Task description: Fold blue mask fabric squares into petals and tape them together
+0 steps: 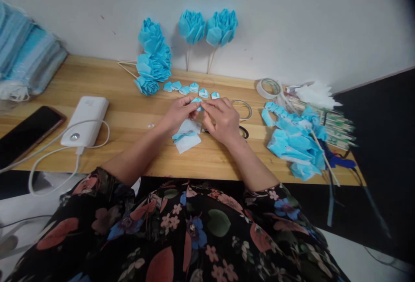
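Note:
Both hands meet over the middle of the wooden table. Between the fingertips of my left hand (181, 112) and my right hand (223, 118) is a small blue paper petal (196, 100), pinched from both sides and partly hidden by the fingers. Loose blue and white paper pieces (188, 140) lie just below the hands. Beyond them is a curved row of folded blue petals (193, 87). Partly behind my right wrist is a black ring-shaped thing (244, 132), perhaps scissors handles. A thin tape ring (242, 110) lies right of that hand.
Finished blue paper flowers (152, 57) lie at the back, and two on sticks (192, 27) lean against the wall. A white power bank (86, 120) and a phone (30, 135) are left. At right are a tape roll (268, 88), crumpled blue paper (295, 145) and a blue-handled tool (340, 161).

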Motion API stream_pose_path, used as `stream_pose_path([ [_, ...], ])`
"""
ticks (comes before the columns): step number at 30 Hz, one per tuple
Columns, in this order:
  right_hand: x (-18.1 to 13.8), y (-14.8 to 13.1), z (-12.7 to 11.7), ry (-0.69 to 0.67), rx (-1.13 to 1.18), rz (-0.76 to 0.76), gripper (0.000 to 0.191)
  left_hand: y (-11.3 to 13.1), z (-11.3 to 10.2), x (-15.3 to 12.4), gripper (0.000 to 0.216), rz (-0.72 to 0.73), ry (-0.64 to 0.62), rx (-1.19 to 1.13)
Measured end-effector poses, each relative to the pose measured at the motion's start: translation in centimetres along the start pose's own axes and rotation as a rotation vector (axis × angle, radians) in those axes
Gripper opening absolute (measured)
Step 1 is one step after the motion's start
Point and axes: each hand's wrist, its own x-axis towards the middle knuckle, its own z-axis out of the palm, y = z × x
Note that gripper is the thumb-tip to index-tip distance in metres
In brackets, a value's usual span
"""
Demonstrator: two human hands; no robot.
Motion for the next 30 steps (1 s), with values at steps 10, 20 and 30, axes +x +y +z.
stream_pose_path([
  [10, 0.1, 1.3, -0.3, 0.005, 0.700, 0.470, 0.034, 0.7, 0.0, -0.3, 0.014, -0.007, -0.074, 0.113],
  [20, 0.1, 1.5, -0.4, -0.214, 1.070, 0.663, 0.048, 0.9, 0.0, -0.7, 0.017, -0.012, -0.145, 0.233],
  [30, 0.0, 1.2, 0.4, -0.210, 1.057, 0.678, 0.047, 0.7, -0.1, -0.5, 0.018, 0.034, -0.152, 0.285],
])
